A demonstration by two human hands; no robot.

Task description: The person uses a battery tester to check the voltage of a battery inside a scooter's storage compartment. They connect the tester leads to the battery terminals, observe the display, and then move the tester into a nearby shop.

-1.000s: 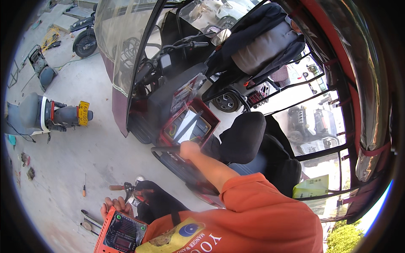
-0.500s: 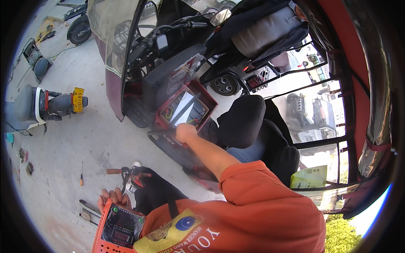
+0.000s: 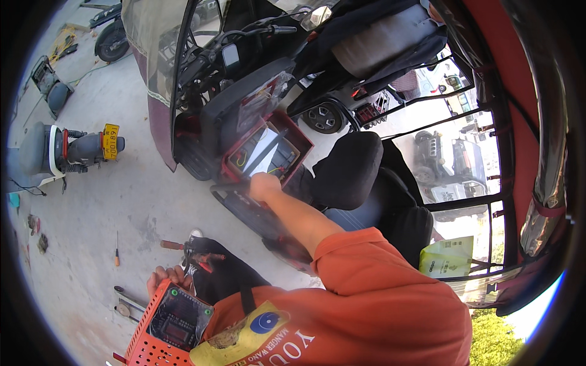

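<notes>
My left hand (image 3: 166, 277) curls its fingers over the far edge of an orange, perforated metal box (image 3: 157, 326) with a dark display panel, a battery tester by its look. Beside it are clamp-like red-brown handles (image 3: 173, 245), partly against my dark trousers. My right arm stretches out to a red open compartment (image 3: 297, 143) under the raised seat of a three-wheeler. At the compartment's near edge my right hand (image 3: 265, 185) is closed; its fingertips are hidden, so what it grips cannot be made out. Inside lie a white sheet (image 3: 264, 155), dark blocks and yellow-green wires.
A black seat (image 3: 349, 171) and a dark raised seat lid (image 3: 244, 97) flank the compartment. On the concrete floor lie a screwdriver (image 3: 117, 250) and a metal tool (image 3: 128, 304). A parked scooter (image 3: 73, 149) stands at left. Another person (image 3: 384, 46) is at the far side.
The orange box and my left hand have shifted slightly to the right and up. My right hand has moved a little left at the compartment's edge. The view has tilted slightly.
</notes>
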